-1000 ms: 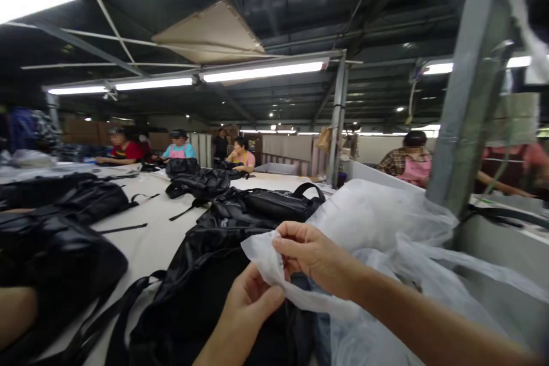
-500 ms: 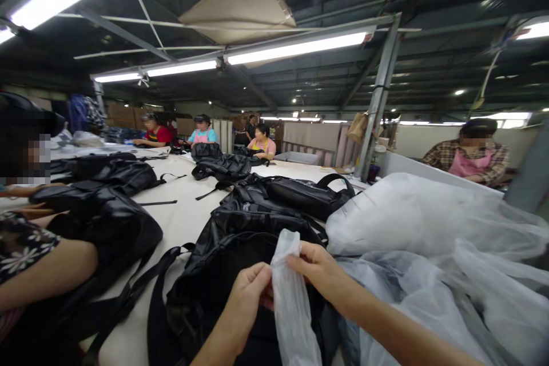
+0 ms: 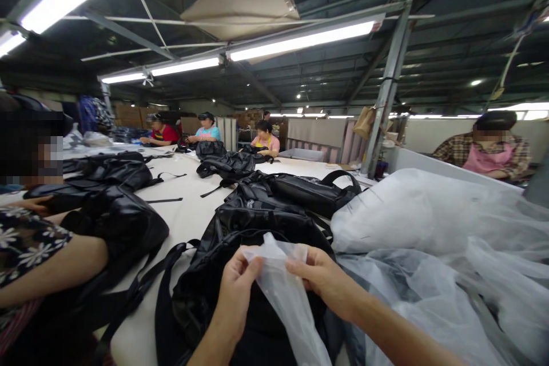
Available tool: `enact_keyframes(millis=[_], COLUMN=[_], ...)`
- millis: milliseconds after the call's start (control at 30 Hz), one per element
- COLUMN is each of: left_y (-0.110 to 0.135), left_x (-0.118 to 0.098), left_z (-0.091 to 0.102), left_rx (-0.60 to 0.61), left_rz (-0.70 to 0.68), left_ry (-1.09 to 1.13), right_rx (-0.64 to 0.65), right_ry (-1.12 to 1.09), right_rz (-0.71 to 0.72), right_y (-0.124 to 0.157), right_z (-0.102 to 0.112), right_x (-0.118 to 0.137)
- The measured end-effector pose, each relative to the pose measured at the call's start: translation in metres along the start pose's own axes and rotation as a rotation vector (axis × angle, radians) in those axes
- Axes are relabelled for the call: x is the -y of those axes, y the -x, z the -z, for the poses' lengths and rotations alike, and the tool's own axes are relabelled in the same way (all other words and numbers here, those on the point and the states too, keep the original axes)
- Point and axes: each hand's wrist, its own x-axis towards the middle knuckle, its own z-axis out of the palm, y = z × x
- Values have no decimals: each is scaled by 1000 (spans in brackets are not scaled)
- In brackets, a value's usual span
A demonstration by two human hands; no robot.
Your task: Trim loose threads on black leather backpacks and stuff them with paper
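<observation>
A thin, whitish translucent plastic bag [image 3: 285, 300] is stretched between my two hands and hangs down toward the bottom of the view. My left hand [image 3: 240, 274] pinches its upper left edge between thumb and fingers. At its upper right edge, my right hand [image 3: 315, 271] grips it the same way. Right behind and beneath the hands lies a black backpack [image 3: 197, 280], its dark opening facing me and a strap trailing off to the left. The plastic covers part of that opening.
More black bags [image 3: 309, 191] lie farther along the white table [image 3: 171, 211]. A heap of white plastic bags [image 3: 412, 211] stands at right. A co-worker's arm [image 3: 60, 263] rests by a black bag at left. Beyond the table several people sit, and a metal post [image 3: 388, 91] rises.
My hands have moved apart and spread the top of the plastic bag, which was a narrow bunched strip before. The left hand has shifted slightly left and up.
</observation>
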Motion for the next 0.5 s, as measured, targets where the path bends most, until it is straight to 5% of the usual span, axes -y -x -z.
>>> enact_keyframes(millis=[100, 233, 500], left_y=[-6, -13, 5], left_x=[-4, -11, -39], left_z=[11, 26, 63], left_rx=[-138, -286, -251], left_rz=[52, 26, -44], left_ry=[99, 100, -198], right_rx=[-75, -256, -394], right_ry=[-170, -92, 309], right_rz=[-69, -13, 272], right_y=[2, -1, -19], right_z=[5, 13, 18], right_x=[1, -8, 3])
